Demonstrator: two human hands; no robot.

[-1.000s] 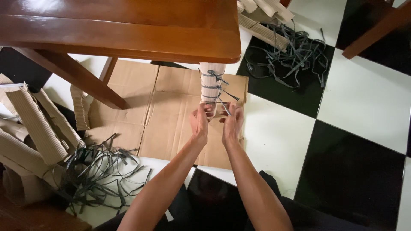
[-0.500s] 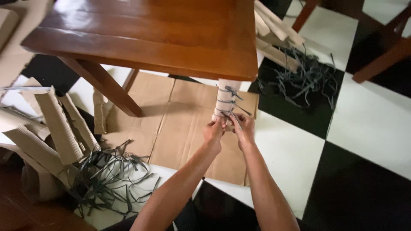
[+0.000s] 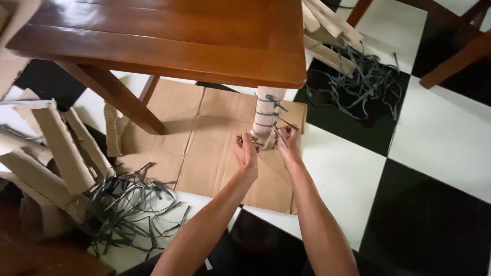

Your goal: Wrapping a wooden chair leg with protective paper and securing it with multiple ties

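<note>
- Step in hand, as I judge it: tying the lowest grey strap (image 3: pixel 274 134) round the cardboard-wrapped table leg (image 3: pixel 266 115), below the table's near corner.
- Left hand (image 3: pixel 246 151) and right hand (image 3: pixel 289 142) are each pinched on a strap end.
- The next move calls for even tension on both ends.
- No labels visible; plain brown flattened carton (image 3: pixel 204 138) under the leg, ribbed cardboard pieces (image 3: pixel 61 153) at left.

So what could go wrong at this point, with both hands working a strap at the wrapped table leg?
1. The left hand and right hand pinch a thin grey strap low on the cardboard-wrapped leg; it could slip from the grip and the tie loosen.
2. The tabletop edge overhangs the leg, so the upper ties are partly hidden from view.
3. Loose straps lie close by on the floor and could snag or be slipped on.
</note>
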